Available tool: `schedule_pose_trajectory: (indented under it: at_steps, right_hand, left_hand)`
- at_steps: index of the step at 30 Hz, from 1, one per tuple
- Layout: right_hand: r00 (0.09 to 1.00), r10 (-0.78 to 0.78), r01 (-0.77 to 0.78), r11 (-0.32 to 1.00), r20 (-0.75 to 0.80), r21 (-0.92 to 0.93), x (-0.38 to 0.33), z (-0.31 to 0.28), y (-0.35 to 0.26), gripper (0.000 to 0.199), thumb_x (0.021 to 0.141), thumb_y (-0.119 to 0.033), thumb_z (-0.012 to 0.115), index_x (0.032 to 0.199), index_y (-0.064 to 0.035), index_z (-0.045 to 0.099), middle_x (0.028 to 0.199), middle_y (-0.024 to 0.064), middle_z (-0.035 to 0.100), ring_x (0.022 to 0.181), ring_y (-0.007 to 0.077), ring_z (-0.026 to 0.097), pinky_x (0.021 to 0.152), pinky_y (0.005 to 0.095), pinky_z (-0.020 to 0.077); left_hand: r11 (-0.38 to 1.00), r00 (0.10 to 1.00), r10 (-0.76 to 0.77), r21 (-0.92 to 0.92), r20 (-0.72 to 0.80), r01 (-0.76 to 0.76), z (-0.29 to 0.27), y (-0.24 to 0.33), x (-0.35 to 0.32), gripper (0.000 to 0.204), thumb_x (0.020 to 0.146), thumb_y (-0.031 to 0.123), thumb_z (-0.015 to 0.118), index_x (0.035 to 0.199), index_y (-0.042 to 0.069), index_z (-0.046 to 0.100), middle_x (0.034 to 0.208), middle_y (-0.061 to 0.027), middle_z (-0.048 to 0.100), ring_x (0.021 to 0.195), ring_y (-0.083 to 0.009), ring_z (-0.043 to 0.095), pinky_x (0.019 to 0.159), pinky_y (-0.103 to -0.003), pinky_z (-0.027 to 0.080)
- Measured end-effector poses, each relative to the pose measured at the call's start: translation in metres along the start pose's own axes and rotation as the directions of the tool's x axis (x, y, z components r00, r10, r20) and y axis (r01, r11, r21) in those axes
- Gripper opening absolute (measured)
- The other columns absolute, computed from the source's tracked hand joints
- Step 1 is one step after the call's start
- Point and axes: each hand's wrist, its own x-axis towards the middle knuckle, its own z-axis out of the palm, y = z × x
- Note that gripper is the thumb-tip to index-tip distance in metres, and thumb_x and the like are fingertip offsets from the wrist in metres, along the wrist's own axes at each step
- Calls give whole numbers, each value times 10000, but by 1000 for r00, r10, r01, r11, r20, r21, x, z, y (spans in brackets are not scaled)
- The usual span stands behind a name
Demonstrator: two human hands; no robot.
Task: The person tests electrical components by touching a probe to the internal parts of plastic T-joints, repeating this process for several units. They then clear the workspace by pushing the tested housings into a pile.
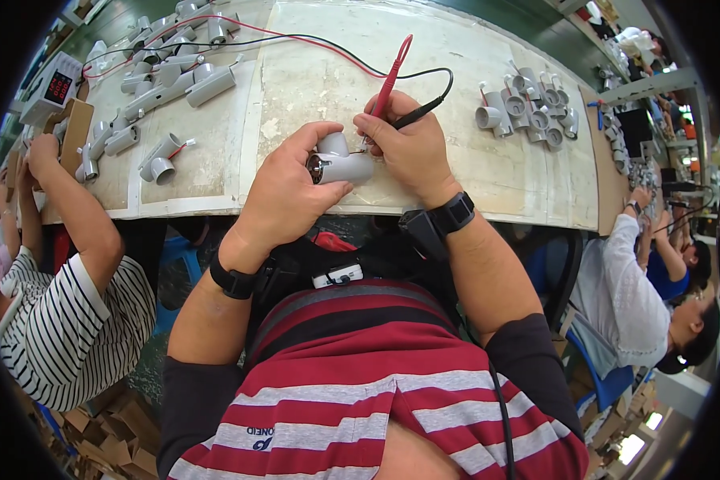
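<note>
My left hand [286, 182] is closed around a grey T-shaped plastic housing [346, 166] near the table's front edge. Its round open end faces left and shows a dark, shiny inside. In my right hand [414, 144] are two test probes, a red probe [388, 90] and a black probe [418, 114], pinched together like pens. Their tips point down to the right side of the housing, by a short thin wire; whether they touch it I cannot tell. A red lead and a black lead run from the probes across the table to the far left.
Many similar grey housings [208, 84] lie at the back left, and a group of finished-looking grey housings [528, 108] stands at the right. A meter with a red display [56, 86] sits at the left edge. Co-workers sit on both sides, one in a striped shirt [80, 336].
</note>
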Motion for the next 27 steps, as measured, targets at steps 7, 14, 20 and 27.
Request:
schedule_pose_trajectory:
  at_steps: [7, 14, 20, 27]
  right_hand:
    - [1000, -9, 12, 997, 29, -79, 2, -1, 1, 133, 978, -111, 745, 1049, -48, 651, 846, 17, 686, 685, 62, 590, 599, 221, 479]
    - [1000, -26, 27, 997, 17, -77, 1, 1, 3, 138, 981, -119, 742, 1058, -51, 650, 853, 15, 688, 715, 62, 603, 609, 222, 482]
    - [999, -47, 48, 992, 11, -117, 1, 1, 4, 140, 979, -118, 745, 1056, -49, 650, 849, 14, 689, 715, 63, 607, 611, 222, 485]
    - [999, -43, 44, 991, 5, -128, 0, 2, 5, 144, 978, -122, 747, 1057, -45, 654, 844, 14, 693, 717, 64, 614, 616, 223, 491]
  left_hand:
    - [995, 996, 67, -66, -58, -71, 3, -10, -1, 622, 783, 82, 825, 1362, 45, 601, 1164, -137, 689, 1048, -246, 679, 928, -348, 547]
    - [992, 996, 72, -98, -55, -77, 2, -15, -1, 647, 774, 67, 828, 1378, 49, 597, 1227, -137, 665, 1098, -256, 666, 957, -356, 543]
    - [992, 993, 95, -76, -63, -99, 2, -17, 1, 650, 771, 68, 829, 1380, 58, 603, 1253, -137, 652, 1120, -272, 659, 976, -365, 539]
    - [992, 992, 115, -37, -44, -116, 2, -18, 1, 703, 809, -32, 800, 1460, 74, 556, 1192, -69, 633, 1076, -153, 627, 965, -295, 521]
